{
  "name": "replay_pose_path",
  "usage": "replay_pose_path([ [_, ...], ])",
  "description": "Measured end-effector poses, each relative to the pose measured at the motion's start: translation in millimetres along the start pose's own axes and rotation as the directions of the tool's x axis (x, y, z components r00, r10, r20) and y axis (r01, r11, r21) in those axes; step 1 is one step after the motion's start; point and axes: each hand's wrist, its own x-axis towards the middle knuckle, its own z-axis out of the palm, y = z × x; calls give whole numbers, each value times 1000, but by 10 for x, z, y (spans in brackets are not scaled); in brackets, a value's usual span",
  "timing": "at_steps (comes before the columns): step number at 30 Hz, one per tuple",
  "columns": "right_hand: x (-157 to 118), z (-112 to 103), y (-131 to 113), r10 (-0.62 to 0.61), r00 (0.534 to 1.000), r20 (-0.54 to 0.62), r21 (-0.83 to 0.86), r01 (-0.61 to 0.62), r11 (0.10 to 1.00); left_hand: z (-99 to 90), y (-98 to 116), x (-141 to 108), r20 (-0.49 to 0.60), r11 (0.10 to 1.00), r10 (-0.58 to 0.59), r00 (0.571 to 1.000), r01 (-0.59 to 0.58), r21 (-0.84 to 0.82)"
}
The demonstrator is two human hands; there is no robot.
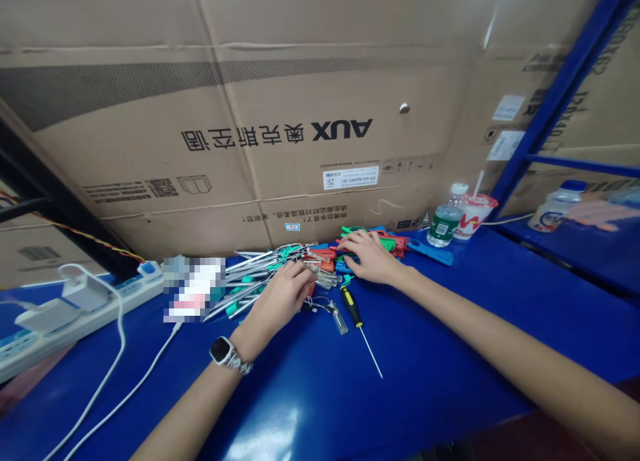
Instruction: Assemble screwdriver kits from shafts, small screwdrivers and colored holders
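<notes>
My left hand (286, 293) is over the middle of a loose pile, its fingers curled together; what is between them, if anything, is hidden. Metal rods with green parts (245, 278) lie to its left. Small clear parts with thin wires (339, 318) lie to its right. My right hand (371, 256) rests over red, green and blue plastic pieces (400, 244), thumb and fingers apart, with no grip visible. A screwdriver (351, 306) with a black and yellow handle lies on the blue table (430, 381), below my right hand, its tip pointing toward me.
A large cardboard box (280, 94) stands behind the pile. At left are a power strip (105, 314) with white chargers and cables, and a blurred-out phone-like object (197, 291). A water bottle (445, 221) and a drink cup (473, 216) stand at right, near another bottle (556, 208).
</notes>
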Motion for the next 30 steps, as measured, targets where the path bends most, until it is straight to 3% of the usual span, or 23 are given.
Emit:
replay_pose_path([
  [6,716,118,-71,-6,950,313,-91,36,995,76,-2,-147,38,999,-11,999,10,33],
  [11,1006,175,-142,97,889,448,-123,-47,991,85,-17,-157,65,1000,-8,998,8,8],
  [15,1066,76,-178,134,896,423,-150,-76,986,98,-27,-140,51,999,-5,999,7,-33],
  [21,999,-343,-201,172,923,346,-192,-110,975,116,-28,-127,36,999,-15,999,17,-37],
  [25,770,-549,-183,196,946,258,-198,-146,969,124,-34,-123,23,1000,-3,1000,4,-27],
  [30,351,-613,-90,222,962,158,-83,-211,974,79,-46,-144,-21,1000,-1,1000,1,-14],
])
